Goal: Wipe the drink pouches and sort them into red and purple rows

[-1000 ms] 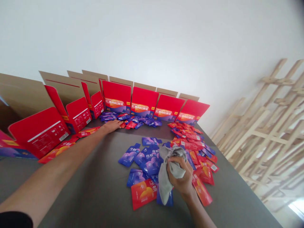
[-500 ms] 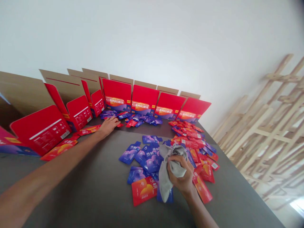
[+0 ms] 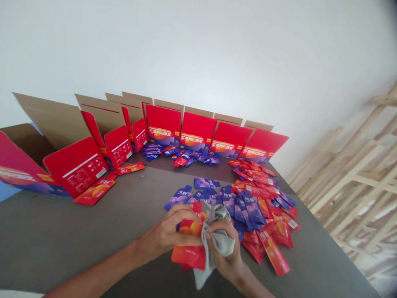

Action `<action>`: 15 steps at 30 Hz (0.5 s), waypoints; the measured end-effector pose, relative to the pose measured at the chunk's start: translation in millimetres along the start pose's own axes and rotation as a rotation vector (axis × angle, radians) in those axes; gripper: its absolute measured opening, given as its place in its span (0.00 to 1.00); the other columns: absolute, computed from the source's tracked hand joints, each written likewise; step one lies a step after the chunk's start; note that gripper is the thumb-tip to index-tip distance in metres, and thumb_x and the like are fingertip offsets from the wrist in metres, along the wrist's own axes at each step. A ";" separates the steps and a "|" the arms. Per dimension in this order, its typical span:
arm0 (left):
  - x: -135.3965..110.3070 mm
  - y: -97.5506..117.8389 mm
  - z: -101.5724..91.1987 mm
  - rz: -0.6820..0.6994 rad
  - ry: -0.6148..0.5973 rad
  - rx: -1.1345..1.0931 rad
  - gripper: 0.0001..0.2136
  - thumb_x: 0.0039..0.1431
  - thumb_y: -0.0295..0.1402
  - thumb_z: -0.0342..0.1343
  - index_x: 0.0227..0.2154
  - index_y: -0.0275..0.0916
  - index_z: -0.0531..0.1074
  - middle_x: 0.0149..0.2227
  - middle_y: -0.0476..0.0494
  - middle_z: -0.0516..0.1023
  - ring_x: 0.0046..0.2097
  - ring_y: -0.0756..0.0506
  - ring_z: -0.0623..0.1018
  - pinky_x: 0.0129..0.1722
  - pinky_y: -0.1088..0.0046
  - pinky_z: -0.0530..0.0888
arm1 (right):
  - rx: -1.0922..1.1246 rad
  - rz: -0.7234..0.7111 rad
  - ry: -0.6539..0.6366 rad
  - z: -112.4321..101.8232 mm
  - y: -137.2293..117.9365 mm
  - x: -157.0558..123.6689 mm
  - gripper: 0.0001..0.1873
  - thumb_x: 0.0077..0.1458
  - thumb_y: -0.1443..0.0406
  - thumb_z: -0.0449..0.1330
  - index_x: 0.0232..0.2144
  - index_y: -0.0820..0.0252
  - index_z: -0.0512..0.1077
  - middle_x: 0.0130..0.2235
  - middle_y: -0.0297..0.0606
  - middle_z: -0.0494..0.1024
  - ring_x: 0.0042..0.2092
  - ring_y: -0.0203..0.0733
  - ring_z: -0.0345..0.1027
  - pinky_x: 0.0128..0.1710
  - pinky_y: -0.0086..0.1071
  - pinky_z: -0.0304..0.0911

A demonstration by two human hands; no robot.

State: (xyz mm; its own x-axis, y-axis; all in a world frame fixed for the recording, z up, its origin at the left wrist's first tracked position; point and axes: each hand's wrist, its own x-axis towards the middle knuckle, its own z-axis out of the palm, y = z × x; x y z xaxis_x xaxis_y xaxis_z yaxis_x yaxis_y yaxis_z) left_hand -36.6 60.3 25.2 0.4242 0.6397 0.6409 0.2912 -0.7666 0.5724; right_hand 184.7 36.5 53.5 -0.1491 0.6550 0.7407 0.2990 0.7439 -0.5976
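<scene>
Head view: matte grey table (image 3: 133, 207) carries red cardboard boxes (image 3: 198, 128), tan flaps upright, fronts reading 红黑枸杞原浆 and "40". Heap of glossy flat pouches (image 3: 252, 209), purple and red, some lettered 纯, lies at right. Right hand (image 3: 228, 252) curls tightly round crumpled grey cloth (image 3: 225, 244); left hand's (image 3: 169, 229) fingers close on red-orange pouch (image 3: 189, 254) beside it, count unclear, near the table's front.

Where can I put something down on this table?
The dark grey tabletop has a free patch between the left forearm and the flat red pouches by the leftmost red cardboard boxes, and a strip between near blue pouches and far ones. It's crowded around the bare right hand and at the red-and-blue pouch heap.
</scene>
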 end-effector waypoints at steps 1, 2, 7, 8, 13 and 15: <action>0.2 4.1 6.4 -0.022 0.029 -0.003 0.10 0.66 0.47 0.60 0.36 0.58 0.87 0.43 0.42 0.81 0.53 0.37 0.75 0.62 0.55 0.70 | 0.042 0.036 0.018 0.8 -1.7 0.5 0.02 0.66 0.66 0.59 0.38 0.53 0.70 0.30 0.30 0.77 0.27 0.37 0.70 0.28 0.28 0.66; 1.1 6.3 11.5 -0.069 0.077 -0.008 0.08 0.65 0.46 0.62 0.36 0.58 0.87 0.42 0.42 0.80 0.50 0.38 0.76 0.58 0.57 0.72 | 0.075 0.071 0.029 0.6 -2.6 1.5 0.02 0.66 0.65 0.59 0.38 0.53 0.70 0.30 0.30 0.76 0.27 0.36 0.69 0.27 0.27 0.65; 9.4 5.4 21.9 -0.079 0.198 -0.074 0.12 0.71 0.40 0.56 0.51 0.56 0.83 0.43 0.42 0.74 0.45 0.43 0.74 0.47 0.63 0.74 | 0.174 0.103 -0.015 -7.5 1.2 7.4 0.02 0.65 0.66 0.61 0.38 0.53 0.71 0.31 0.30 0.76 0.29 0.35 0.69 0.29 0.26 0.64; 10.8 4.7 21.9 -0.031 0.174 -0.071 0.13 0.71 0.40 0.55 0.53 0.56 0.82 0.45 0.42 0.74 0.47 0.42 0.74 0.49 0.62 0.74 | 0.182 0.104 -0.026 -8.9 2.4 8.0 0.03 0.64 0.67 0.62 0.39 0.52 0.72 0.31 0.30 0.76 0.30 0.35 0.70 0.30 0.26 0.65; 13.4 1.5 20.9 -0.181 0.149 0.092 0.18 0.72 0.40 0.53 0.62 0.56 0.75 0.50 0.39 0.72 0.52 0.39 0.71 0.55 0.57 0.71 | 0.148 0.037 -0.090 -10.9 6.8 9.6 0.07 0.61 0.70 0.63 0.39 0.51 0.72 0.33 0.29 0.79 0.32 0.36 0.73 0.35 0.27 0.68; 13.1 1.3 20.5 -0.256 0.124 0.067 0.23 0.73 0.38 0.51 0.68 0.57 0.66 0.47 0.41 0.71 0.49 0.41 0.72 0.52 0.59 0.74 | 0.115 -0.010 -0.110 -9.9 8.5 8.8 0.09 0.60 0.70 0.63 0.40 0.51 0.72 0.34 0.29 0.80 0.33 0.37 0.75 0.36 0.28 0.69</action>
State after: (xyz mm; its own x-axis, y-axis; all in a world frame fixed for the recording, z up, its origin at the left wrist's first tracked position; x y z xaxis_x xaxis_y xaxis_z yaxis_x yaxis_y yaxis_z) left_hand -13.0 66.5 23.8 0.2226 0.8118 0.5398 0.4328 -0.5784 0.6914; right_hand 195.3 47.3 58.0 -0.2561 0.6531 0.7126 0.1883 0.7568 -0.6259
